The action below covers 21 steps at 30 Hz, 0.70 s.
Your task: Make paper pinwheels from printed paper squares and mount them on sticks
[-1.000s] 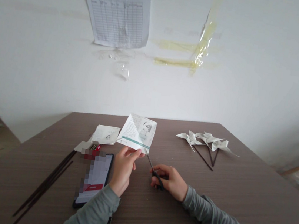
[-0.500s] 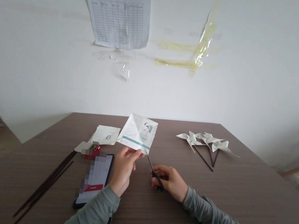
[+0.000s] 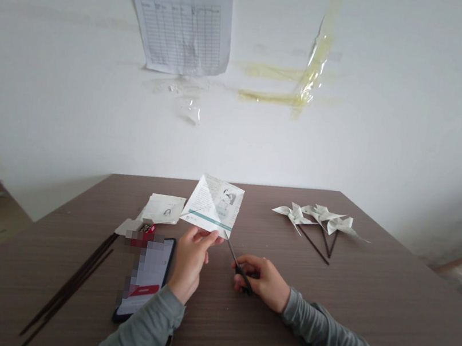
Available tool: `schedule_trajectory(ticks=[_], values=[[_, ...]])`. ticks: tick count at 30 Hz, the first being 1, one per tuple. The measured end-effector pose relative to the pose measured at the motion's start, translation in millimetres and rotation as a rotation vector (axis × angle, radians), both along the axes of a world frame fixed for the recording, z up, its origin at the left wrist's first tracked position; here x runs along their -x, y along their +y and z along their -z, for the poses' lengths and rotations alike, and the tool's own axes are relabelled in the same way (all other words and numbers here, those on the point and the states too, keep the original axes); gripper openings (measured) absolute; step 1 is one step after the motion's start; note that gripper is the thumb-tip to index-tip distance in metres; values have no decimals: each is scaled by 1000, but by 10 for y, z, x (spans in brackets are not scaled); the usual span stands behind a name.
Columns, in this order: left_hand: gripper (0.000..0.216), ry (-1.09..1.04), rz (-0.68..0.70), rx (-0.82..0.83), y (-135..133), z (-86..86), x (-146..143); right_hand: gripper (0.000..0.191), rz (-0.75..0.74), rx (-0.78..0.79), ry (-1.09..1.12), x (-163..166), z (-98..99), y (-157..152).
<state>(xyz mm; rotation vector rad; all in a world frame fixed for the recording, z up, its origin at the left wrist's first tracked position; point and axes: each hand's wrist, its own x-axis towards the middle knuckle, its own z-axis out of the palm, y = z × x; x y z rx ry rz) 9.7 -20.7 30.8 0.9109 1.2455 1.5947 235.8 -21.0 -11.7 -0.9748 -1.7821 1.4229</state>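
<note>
Between its thumb and fingers, my left hand [image 3: 192,260] pinches the near edge of a square sheet of printed paper [image 3: 213,204]. The sheet shows diagonal creases, a small picture and a green stripe, and is held up above the table. My right hand [image 3: 264,281] is closed on the dark handles of a pair of scissors [image 3: 239,264]. The scissors' blades reach up and left to the paper's near right corner, just right of my left fingertips. How far the blades are parted is too small to tell.
On the brown table [image 3: 347,323], paper pinwheels [image 3: 294,214] on dark sticks lie at the back right. To the left are a stack of paper squares [image 3: 163,209], a small red item [image 3: 147,228], a phone [image 3: 150,276] and several dark sticks [image 3: 70,285]. A wall [image 3: 252,147] stands behind.
</note>
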Motion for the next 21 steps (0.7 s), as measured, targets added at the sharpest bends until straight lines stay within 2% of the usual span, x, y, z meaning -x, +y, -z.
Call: schedule_trajectory(ticks=[7, 14, 21], values=[[55, 14, 9, 15, -4, -43, 6, 71, 16, 14, 5, 0, 15, 5], [53, 15, 33, 26, 11, -30, 23, 66, 25, -11, 5, -12, 46, 10], [49, 4, 33, 31, -9, -70, 11, 69, 24, 2, 5, -9, 32, 7]])
